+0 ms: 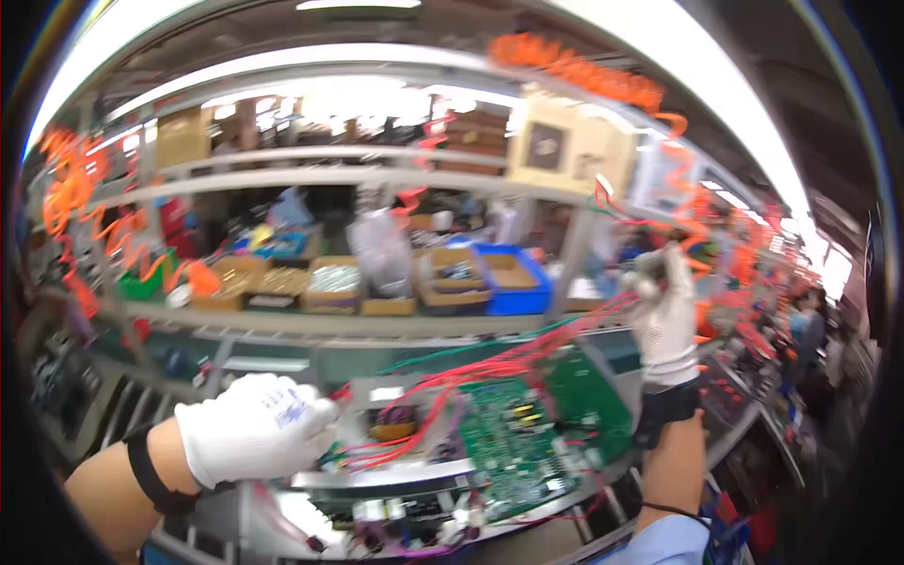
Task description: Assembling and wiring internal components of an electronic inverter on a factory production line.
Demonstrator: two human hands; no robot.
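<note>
My left hand (pixel 264 428), in a white printed glove, is closed at the left end of an open metal chassis. Its fingertips are turned away, and whatever they grip is hidden. To the right, my raised right hand (pixel 659 306), also gloved, is closed round a bundle of red wires (pixel 527 358), though motion blurs the fingers. The bundle stretches from the chassis up to that hand, with a green wire (pixel 461 350) alongside. Loose wire ends (pixel 601 193) stick out beyond it. Below the wires lie a green circuit board (pixel 513 438) and a transformer-like part (pixel 394 422).
Behind the bench is a shelf with cardboard bins (pixel 334 285) of small parts, a blue bin (pixel 513 281) and a clear plastic bag (pixel 381 250). Orange coiled hoses (pixel 584 68) hang overhead and at both sides. A second green board (pixel 589 395) stands beside the right forearm.
</note>
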